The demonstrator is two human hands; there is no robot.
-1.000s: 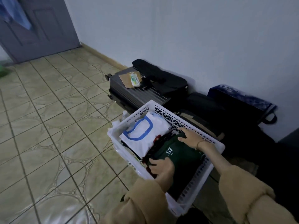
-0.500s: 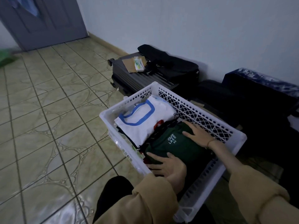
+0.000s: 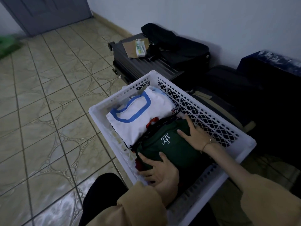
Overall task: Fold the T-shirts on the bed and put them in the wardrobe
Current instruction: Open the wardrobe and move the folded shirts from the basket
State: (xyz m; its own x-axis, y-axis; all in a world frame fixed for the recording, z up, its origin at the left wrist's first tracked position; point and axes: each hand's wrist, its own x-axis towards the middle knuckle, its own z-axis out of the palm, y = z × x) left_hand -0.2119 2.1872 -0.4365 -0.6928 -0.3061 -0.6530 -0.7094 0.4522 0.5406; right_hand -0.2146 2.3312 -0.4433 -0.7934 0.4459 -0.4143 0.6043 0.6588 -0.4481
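Pressing down on the folded dark green cotton T-shirt [image 3: 169, 144], I am keeping it in the near half of the white perforated plastic basket [image 3: 211, 115], just beside the folded white T-shirt with the blue collar band [image 3: 138, 118]. My left hand [image 3: 161, 173] is lying flat on its near edge, fingers spread and straight; my right hand [image 3: 195, 136] is resting on its far side with fingers wide, gripping nothing. I am judging the fabric soft, light and limp, so it is likely wanting a hand slid under each side to stop the fold slumping. The basket is sitting above the beige patterned floor tiles [image 3: 48, 111], near a dark grey ribbed hard-shell suitcase [image 3: 138, 66] lying against the pale wall [image 3: 195, 17]
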